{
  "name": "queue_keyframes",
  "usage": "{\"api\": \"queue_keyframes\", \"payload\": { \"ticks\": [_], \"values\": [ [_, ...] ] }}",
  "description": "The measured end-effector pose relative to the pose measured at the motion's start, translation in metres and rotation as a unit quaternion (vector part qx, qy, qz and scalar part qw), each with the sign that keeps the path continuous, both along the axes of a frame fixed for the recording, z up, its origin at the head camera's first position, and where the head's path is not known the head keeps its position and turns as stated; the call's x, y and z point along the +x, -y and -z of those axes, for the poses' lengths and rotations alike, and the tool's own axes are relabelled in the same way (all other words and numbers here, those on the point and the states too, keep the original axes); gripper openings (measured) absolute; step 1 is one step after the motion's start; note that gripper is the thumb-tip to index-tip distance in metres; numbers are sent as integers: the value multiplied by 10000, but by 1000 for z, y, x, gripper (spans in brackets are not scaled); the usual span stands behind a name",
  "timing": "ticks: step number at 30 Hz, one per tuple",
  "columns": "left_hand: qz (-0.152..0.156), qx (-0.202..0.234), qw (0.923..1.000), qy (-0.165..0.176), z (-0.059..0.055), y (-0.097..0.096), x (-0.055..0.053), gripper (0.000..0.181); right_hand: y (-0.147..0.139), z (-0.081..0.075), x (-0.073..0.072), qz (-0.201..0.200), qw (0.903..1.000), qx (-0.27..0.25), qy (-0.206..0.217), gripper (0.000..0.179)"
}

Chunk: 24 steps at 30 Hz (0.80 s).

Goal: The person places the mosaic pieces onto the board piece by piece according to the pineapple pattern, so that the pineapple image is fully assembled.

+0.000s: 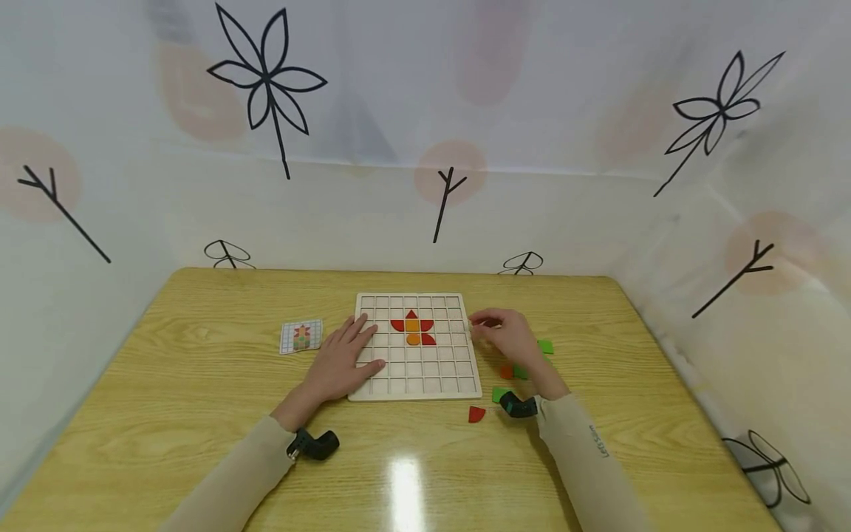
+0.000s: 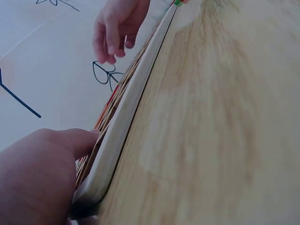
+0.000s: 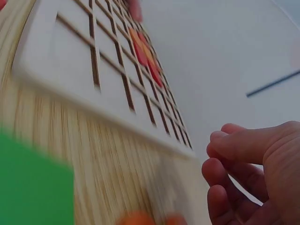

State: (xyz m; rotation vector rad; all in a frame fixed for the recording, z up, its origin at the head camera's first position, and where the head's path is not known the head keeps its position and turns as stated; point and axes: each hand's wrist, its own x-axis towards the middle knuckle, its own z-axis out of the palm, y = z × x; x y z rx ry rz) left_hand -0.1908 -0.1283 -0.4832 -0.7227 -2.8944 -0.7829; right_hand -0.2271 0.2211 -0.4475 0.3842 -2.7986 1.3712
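A white grid board point(image 1: 415, 387) lies on the wooden table. Near its upper middle, an orange square point(image 1: 412, 325) and an orange circle point(image 1: 413, 340) sit among a red triangle point(image 1: 411, 315) and several red quarter-round pieces point(image 1: 428, 340). My left hand point(image 1: 339, 363) rests spread on the board's left side, thumb over the grid in the left wrist view. Just off the board's right edge hovers my right hand point(image 1: 510, 338), fingers loosely bent. Between its fingertips point(image 3: 218, 140) no piece shows in the right wrist view.
A small printed card point(image 1: 301, 337) with a coloured grid pattern lies left of the board. Right of it are loose green pieces point(image 1: 545, 346) and an orange piece point(image 1: 507, 372), partly under my right arm. One red quarter-round point(image 1: 476, 414) lies nearer me. A patterned cloth point(image 1: 359, 214) hangs behind the table.
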Motion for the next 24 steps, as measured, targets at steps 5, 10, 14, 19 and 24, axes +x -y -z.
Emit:
{"api": "queue_keyframes", "payload": {
  "ticks": [5, 10, 14, 19, 24],
  "values": [
    [-6, -12, 10000, -8, 0, -1, 1, 72, -43, 3, 12, 204, 9995, 250, -10, 21],
    [-1, -31, 10000, 22, 2, -1, 1, 72, -81, 7, 29, 380, 9981, 486, -17, 24],
    [9, -65, 10000, 27, 3, 0, 0, 72, -101, 7, 38, 468, 9966, 673, -90, 23],
    [-19, -90, 10000, 17, 3, 1, -2, 73, -107, 5, 41, 421, 9969, 661, -89, 22],
    [0, -93, 10000, 3, 3, 1, -3, 73, -102, 10, 36, 215, 9972, 712, -55, 28]
  ]
}}
